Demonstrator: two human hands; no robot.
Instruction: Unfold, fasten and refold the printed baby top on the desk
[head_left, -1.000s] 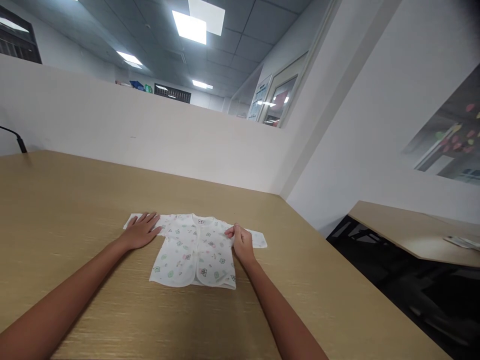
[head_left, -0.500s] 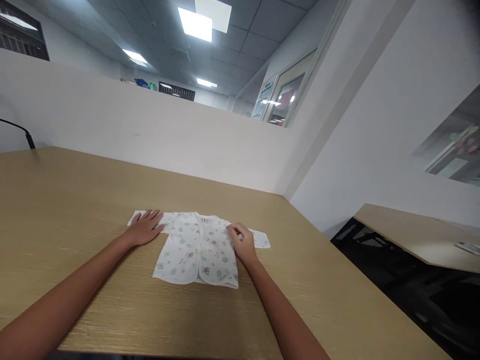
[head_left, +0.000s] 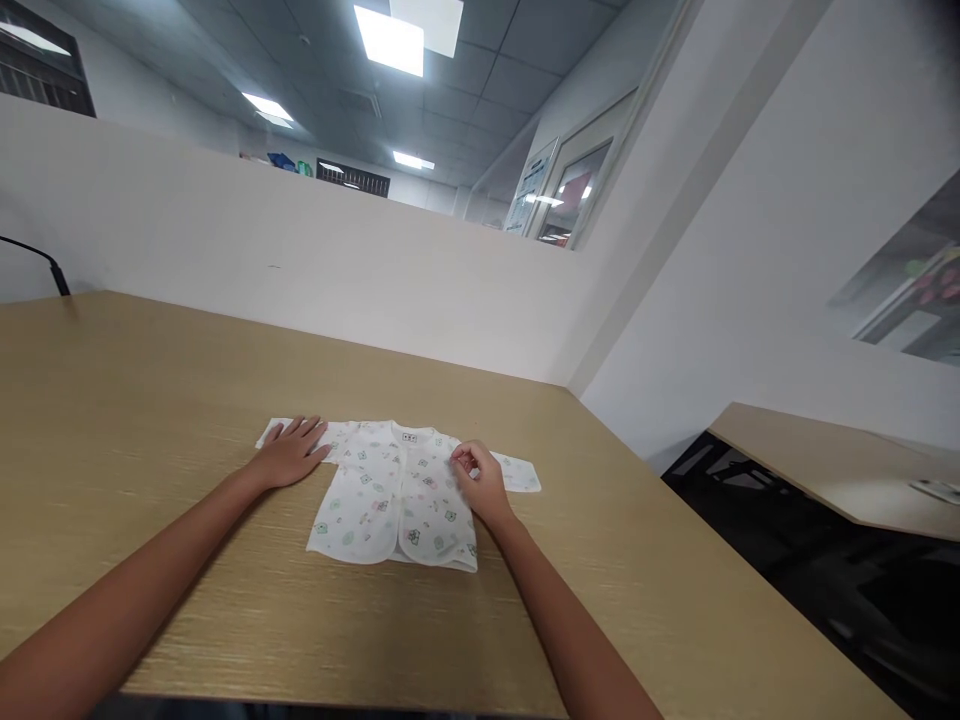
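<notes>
A small white baby shirt (head_left: pixel 367 500) with a pale green and pink print lies spread face up on the table, its front closed down the middle and both sleeves stretched sideways. My left hand (head_left: pixel 289 458) rests flat on the sleeve at the left, fingers spread. At the shoulder on the right, my right hand (head_left: pixel 484 485) has its thumb and forefinger pinched together on the fabric, the other fingers curled. The cuff of that right sleeve (head_left: pixel 521 474) extends beyond the hand.
The light wood table (head_left: pixel 187 390) runs back to a low white partition (head_left: pixel 360 265). A black cable (head_left: pixel 56 275) stands at the far left. On the right are a white wall (head_left: pixel 720 250) and another wooden table (head_left: pixel 810 455).
My right hand has shifted very slightly at the shoulder, its curled fingers lifting a little. My left hand stays on the sleeve, and the shirt lies as before.
</notes>
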